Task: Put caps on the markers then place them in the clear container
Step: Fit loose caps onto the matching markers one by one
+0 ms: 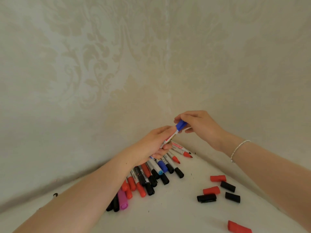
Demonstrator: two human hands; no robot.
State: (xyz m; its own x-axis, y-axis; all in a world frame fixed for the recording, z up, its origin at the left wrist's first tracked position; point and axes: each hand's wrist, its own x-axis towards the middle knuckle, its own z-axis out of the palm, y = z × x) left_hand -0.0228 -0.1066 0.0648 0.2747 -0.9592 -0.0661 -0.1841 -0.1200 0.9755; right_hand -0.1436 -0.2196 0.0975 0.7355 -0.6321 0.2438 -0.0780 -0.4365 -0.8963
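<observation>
Capping a blue marker over the pile

The left hand [155, 145] grips the marker [168, 140] steady while the right hand [200, 125] pinches the blue cap [180, 125] onto its tip; the clear container is unseen.

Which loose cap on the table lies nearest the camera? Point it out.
The red cap at the bottom right edge of the view, lying alone. The other loose red and black caps cluster farther back, toward the marker pile.
</observation>
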